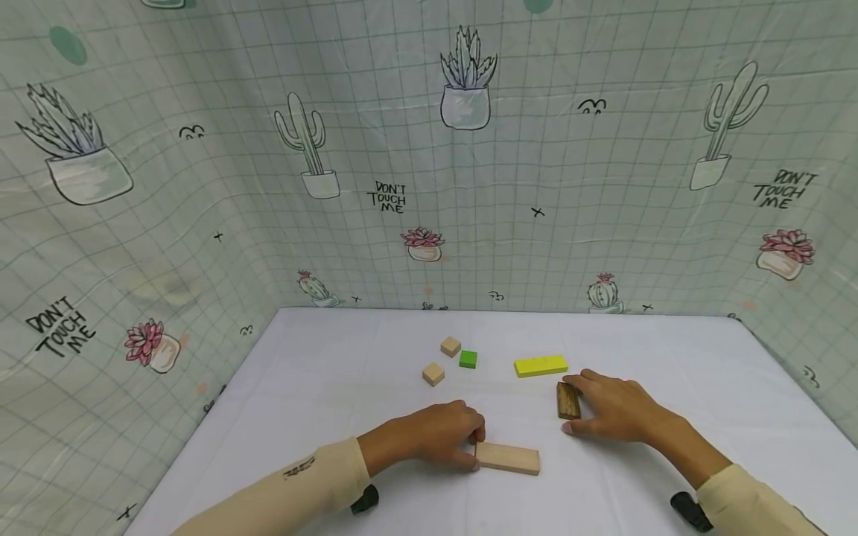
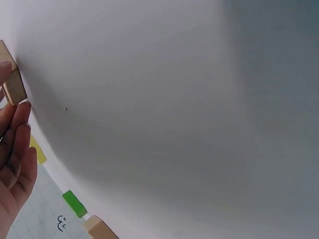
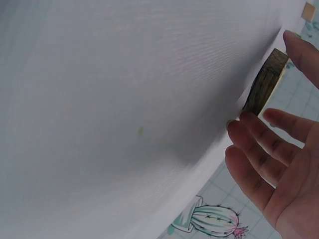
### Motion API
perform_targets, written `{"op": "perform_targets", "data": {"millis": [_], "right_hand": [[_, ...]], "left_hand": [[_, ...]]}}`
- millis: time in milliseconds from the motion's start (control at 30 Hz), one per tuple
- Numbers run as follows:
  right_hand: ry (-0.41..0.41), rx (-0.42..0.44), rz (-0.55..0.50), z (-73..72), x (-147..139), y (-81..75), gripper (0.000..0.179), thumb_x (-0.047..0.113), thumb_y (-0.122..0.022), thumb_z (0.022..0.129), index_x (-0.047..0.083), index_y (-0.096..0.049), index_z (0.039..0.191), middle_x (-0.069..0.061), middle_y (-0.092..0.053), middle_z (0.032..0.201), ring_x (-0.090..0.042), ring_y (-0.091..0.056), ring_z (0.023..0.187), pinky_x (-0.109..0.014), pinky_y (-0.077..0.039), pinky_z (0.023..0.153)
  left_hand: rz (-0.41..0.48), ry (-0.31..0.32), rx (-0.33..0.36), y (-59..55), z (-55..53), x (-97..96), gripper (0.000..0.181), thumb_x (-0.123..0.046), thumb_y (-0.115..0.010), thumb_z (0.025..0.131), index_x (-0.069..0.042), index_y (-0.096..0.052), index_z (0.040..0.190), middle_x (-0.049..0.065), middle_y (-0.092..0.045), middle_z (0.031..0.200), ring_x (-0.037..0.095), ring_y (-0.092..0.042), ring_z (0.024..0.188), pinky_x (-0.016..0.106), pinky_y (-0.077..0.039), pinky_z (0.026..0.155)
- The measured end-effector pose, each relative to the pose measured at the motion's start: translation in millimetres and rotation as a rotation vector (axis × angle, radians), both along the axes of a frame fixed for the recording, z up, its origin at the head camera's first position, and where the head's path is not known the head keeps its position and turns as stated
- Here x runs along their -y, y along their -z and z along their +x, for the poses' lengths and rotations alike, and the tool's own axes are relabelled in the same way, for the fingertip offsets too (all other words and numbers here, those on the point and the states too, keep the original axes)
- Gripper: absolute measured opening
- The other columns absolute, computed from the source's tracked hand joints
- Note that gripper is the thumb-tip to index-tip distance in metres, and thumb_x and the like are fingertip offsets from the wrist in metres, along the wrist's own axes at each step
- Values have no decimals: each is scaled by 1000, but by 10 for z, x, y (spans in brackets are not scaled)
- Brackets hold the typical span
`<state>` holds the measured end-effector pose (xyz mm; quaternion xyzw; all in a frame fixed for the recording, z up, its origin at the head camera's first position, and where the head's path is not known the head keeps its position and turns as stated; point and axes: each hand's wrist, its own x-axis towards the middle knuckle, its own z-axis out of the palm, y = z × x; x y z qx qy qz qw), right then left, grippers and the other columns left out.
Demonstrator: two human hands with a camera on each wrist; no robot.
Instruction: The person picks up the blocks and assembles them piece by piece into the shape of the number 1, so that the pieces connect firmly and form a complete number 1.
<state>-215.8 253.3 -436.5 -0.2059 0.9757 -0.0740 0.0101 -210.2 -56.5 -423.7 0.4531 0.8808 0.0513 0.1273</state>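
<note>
My left hand (image 1: 442,435) pinches the left end of a flat, pale wooden block (image 1: 512,458) lying on the white table. In the left wrist view, the thumb lies against the pale wooden block (image 2: 16,88) and the fingertips meet its lower end. At the right, my right hand (image 1: 613,408) spreads thumb and fingers around a dark brown wooden block (image 1: 567,401). The right wrist view has fingertips at one end of the dark wooden block (image 3: 266,82), while the thumb appears slightly apart from the other end.
Behind the hands lie a yellow block (image 1: 541,365), a small green block (image 1: 468,359) and two small pale wooden cubes (image 1: 450,346). The white table (image 1: 348,350) ends at a grid-patterned cloth (image 1: 509,260) hanging behind and at the sides.
</note>
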Motion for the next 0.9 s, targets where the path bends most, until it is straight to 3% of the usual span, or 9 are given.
{"op": "perform_targets", "data": {"millis": [233, 567, 900], "right_hand": [[-3, 17, -9, -14, 8, 12, 79, 61, -70, 71, 8, -56, 128, -18, -56, 124, -35, -60, 102, -56, -47, 73], [4, 31, -7, -36, 8, -8, 81, 61, -71, 71, 4, -55, 128, -18, -55, 124, -35, -60, 101, -55, -48, 76], [12, 68, -25, -64, -2, -1, 79, 59, -72, 71, 5, -56, 126, -9, -57, 116, -24, -60, 95, -51, -49, 74]], "left_hand": [[4, -1, 6, 1, 18, 47, 28, -38, -74, 81, -18, -63, 98, -15, -53, 83, -1, -45, 78, 15, -41, 70], [31, 46, -2, -5, 5, 78, 32, -38, -73, 81, -17, -63, 103, -15, -54, 84, -1, -44, 79, 14, -40, 70], [22, 46, 16, -2, 17, 77, 28, -38, -73, 82, -19, -65, 101, -15, -55, 84, -2, -45, 79, 14, -41, 70]]}}
